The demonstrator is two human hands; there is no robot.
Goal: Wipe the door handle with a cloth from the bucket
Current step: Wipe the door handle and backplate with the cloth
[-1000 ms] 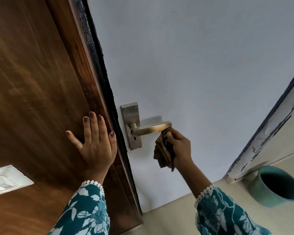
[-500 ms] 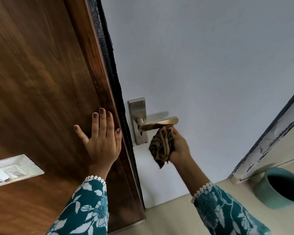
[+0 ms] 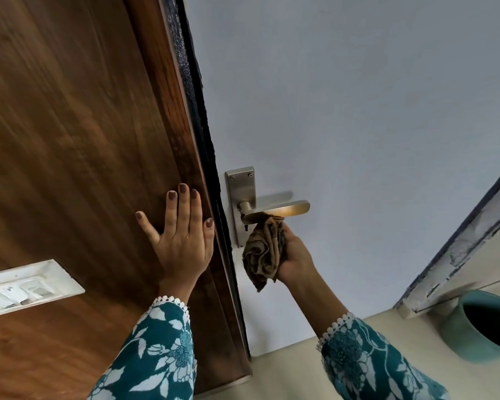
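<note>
The right hand [image 3: 296,255] is clamped around a bunched brown cloth [image 3: 264,252], pressing its top against the underside of the door handle [image 3: 277,210] just above it. The left hand [image 3: 182,241] lies flat, fingers spread, on the wooden door frame [image 3: 98,140]. A teal bucket [image 3: 479,327] stands on the floor, well right of the right hand.

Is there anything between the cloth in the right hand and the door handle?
Nothing visible. The right hand holds the cloth, and its top already touches the underside of the handle. The left hand rests flat on the wooden panel, away from it.
</note>
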